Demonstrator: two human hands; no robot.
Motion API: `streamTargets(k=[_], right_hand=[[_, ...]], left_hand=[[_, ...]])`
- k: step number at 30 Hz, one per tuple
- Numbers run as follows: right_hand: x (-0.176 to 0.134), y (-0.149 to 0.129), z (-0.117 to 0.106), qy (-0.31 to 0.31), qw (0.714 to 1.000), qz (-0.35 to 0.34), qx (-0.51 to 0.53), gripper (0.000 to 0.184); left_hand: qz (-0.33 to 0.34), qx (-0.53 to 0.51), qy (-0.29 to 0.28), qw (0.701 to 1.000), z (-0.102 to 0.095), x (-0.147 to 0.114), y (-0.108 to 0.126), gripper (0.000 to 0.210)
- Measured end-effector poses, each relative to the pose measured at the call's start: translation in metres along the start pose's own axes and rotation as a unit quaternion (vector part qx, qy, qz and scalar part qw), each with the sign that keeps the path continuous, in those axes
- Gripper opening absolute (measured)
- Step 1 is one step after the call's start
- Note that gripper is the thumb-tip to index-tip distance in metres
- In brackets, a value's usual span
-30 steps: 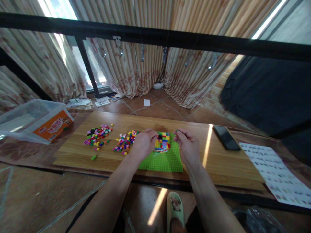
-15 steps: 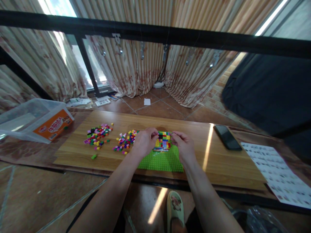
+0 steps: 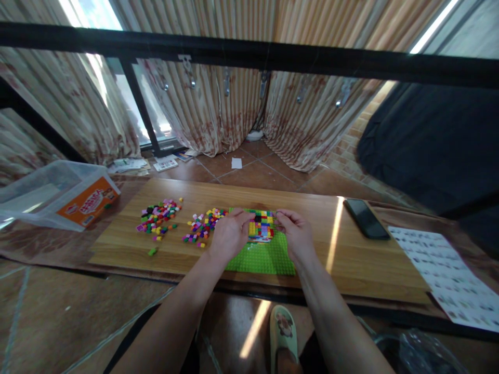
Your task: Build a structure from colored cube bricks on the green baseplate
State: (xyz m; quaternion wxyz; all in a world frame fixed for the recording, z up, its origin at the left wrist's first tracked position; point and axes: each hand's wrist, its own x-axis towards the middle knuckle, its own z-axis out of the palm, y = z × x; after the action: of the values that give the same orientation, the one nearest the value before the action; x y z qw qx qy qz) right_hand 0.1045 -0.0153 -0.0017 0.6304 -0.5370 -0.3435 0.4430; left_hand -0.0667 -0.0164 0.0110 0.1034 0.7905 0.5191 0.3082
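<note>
A block of stacked multicoloured toy bricks stands on a green studded baseplate. My left hand is at its left side, with closed fingers reaching over the far left of its top. Whatever lies under those fingertips is hidden. On the other side, my right hand has thumb and forefinger pinched together close to the block's right edge. Anything in that pinch is too small to name. Left of the baseplate lies a pile of small loose bricks, partly behind my left hand.
Another brick pile and a lone green brick lie farther left on the wooden board. A clear plastic tub stands at the far left. To the right are a phone and a printed sheet.
My left fingers have straightened somewhat and reach farther over the brick block's top. My right hand keeps its pinch at the right edge. The whole view has shifted slightly.
</note>
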Motion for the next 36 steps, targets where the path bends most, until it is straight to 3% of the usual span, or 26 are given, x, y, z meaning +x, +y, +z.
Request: streamTargets(k=[13,21,26,31,34,36], right_hand=[[-0.002,0.004,0.002,0.008,1.000,-0.004,0.005,0.026],[-0.005,0.003,0.001,-0.002,1.000,-0.001,0.020,0.026],[-0.003,0.001,0.002,0.024,0.999,-0.023,0.017,0.028],[-0.001,-0.007,0.000,0.027,0.997,-0.072,0.012,0.028],[-0.007,-0.012,0.002,-0.009,0.996,-0.088,0.015,0.027],[-0.014,-0.014,0.006,-0.043,0.995,-0.095,0.002,0.025]], left_hand=[[0.026,0.109,-0.017,0.994,0.000,-0.011,0.005,0.043],[-0.013,0.137,-0.028,0.990,0.003,-0.013,0.010,0.047],[-0.021,0.054,-0.016,0.998,0.007,-0.017,0.004,0.044],[-0.038,-0.069,0.059,0.995,0.006,-0.016,0.000,0.042],[-0.075,-0.175,0.094,0.977,0.003,-0.011,0.002,0.035],[-0.102,-0.283,0.098,0.949,0.002,-0.008,0.006,0.029]])
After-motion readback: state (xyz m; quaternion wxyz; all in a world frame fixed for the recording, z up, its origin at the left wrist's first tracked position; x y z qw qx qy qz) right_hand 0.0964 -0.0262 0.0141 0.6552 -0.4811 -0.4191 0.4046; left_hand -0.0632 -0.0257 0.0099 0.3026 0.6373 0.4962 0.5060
